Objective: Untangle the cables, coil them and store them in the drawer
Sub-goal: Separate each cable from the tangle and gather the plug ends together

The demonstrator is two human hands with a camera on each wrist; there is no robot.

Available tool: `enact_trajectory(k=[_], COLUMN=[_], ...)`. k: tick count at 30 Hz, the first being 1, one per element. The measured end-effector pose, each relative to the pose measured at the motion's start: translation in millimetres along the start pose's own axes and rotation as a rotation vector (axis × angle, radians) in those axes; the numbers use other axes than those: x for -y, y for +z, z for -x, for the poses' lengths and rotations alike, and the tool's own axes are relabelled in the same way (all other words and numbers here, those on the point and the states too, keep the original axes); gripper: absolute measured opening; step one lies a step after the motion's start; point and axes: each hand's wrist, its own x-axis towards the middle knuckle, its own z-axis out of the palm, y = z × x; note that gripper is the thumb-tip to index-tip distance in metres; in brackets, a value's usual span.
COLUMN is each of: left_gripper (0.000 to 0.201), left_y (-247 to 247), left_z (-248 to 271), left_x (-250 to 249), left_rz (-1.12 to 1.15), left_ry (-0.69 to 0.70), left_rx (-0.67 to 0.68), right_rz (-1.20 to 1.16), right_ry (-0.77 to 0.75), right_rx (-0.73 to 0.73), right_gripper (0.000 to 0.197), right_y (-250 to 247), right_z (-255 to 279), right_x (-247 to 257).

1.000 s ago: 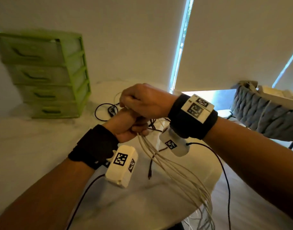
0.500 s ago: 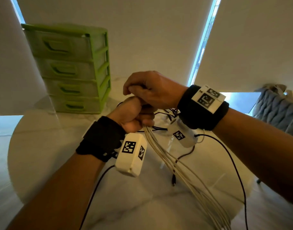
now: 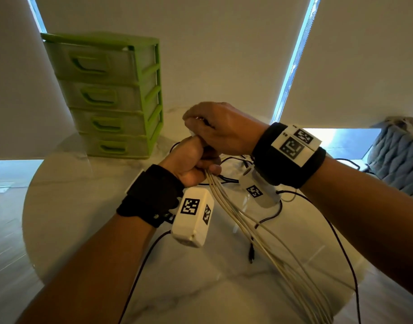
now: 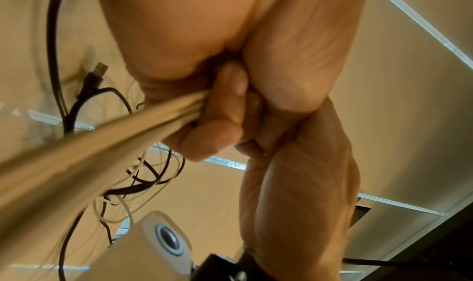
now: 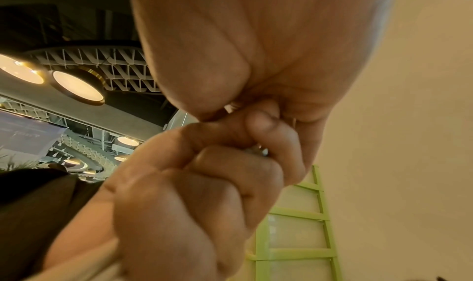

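Observation:
My left hand is fisted round a bundle of white cable whose strands run down and right past the table's edge. In the left wrist view the fingers curl tight around the same white cable. My right hand sits on top of the left fist, fingers curled, pinching the top of the bundle; what it pinches is mostly hidden. From the right wrist view the right hand meets the left hand knuckle to thumb. Black cables lie tangled on the table beyond the hands.
A green drawer unit with several shut drawers stands at the back left of the round marble table. A black USB plug and loose white wires lie on the tabletop. A grey padded chair is at far right.
The view has swung so the drawer unit sits more to the centre left. Both hands keep their stacked hold on the white cable bundle, with the right hand shifting slightly on top.

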Motion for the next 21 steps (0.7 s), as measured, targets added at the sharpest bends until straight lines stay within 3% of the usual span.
enact_trajectory(k=[4,8,11,14,16,18,21], left_gripper=[0.04,0.036,0.035,0.036,0.034,0.033,0.036], left_y=[0.0,-2.6,-3.4,-3.0,-2.6,-3.2,-4.9], left_z=[0.9,-1.6,-1.8,0.4,1.0,0.3,-1.4], left_x=[-2.3,0.9,2.5,0.7,-0.8,-0.4,2.9], left_rz=[0.016,0.014,0.001,0.014,0.021,0.012,-0.027], left_ry=[-0.003,-0.001,0.017,0.021,0.003,-0.002,0.001], left_rx=[0.028,0.023,0.023,0.087,0.142,0.145,0.11], right_rz=[-0.1,-0.042,-0.051,-0.274,-0.424,-0.368,-0.098], right_ry=[0.004,0.055,0.037,0.11,0.131,0.128,0.102], right_rx=[-0.117,0.001,0.046,0.068,0.004,0.042,0.21], right_gripper=[0.052,0.036,0.035,0.041,0.049,0.049,0.045], right_y=[-1.7,2.3,2.1,-9.3,-18.4,-20.3,-14.0], right_z=[4.0,2.9,4.2,6.5,10.1,13.1,17.6], right_x=[2.4,0.0,-0.6,-2.5,-5.4,-9.1,-15.0])
